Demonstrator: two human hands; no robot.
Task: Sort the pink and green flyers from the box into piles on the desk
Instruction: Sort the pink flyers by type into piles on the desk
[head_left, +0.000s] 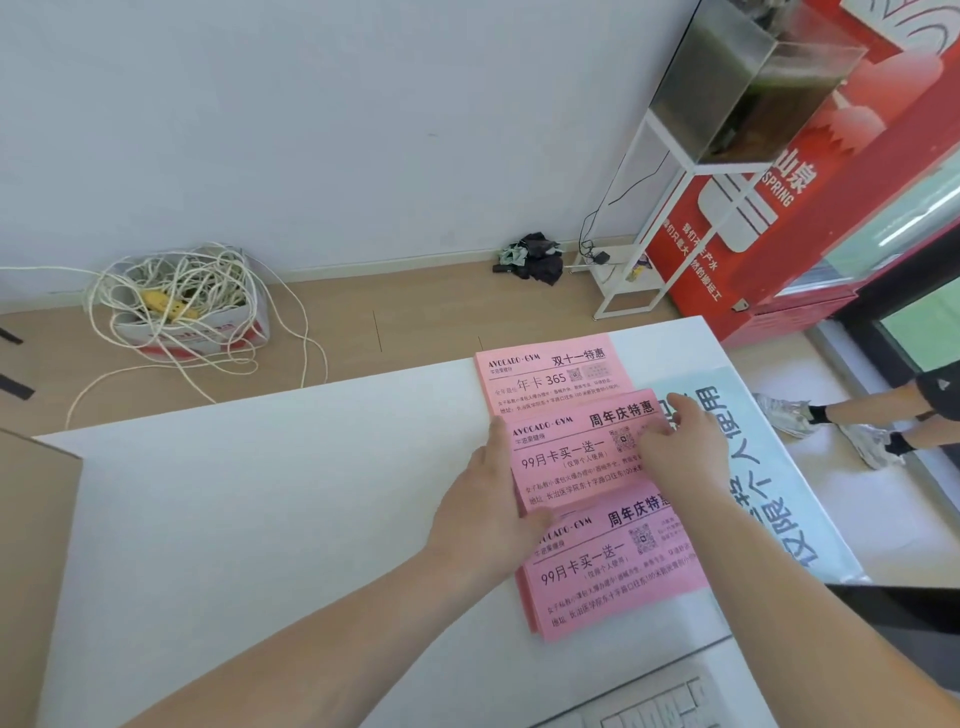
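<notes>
1. Head view, what was hidden: the cardboard box (36, 545) at nine o'clock was cut by the frame edge, and its inside could not be seen. A keyboard (649, 701) at six o'clock was cropped. The pale greenish sheet (779, 467) at four o'clock lay partly under the pink paper and the right forearm.
2. Three lots of pink flyers lay in a row right of centre. The far pink stack (550, 374) was toward one o'clock, the middle pink stack (566, 462) overlapped it, and the near pink stack (613, 571) was toward five o'clock.
3. The left hand (488, 499) gripped the middle pink stack's left edge between finger and thumb. The right hand (680, 441) curled its fingers over the stack's right end and covered the print there.
4. On the floor stood a carton of tangled rope (192, 306) at ten o'clock and a dark cloth heap (535, 257) at twelve. A glass tank (737, 83) sat on a white stand (639, 249) at one o'clock, beside a red cabinet (831, 171). Another person's legs (857, 421) showed at three o'clock.
5. The desk (260, 519) was white, the floor pale wood and the wall plain.
</notes>
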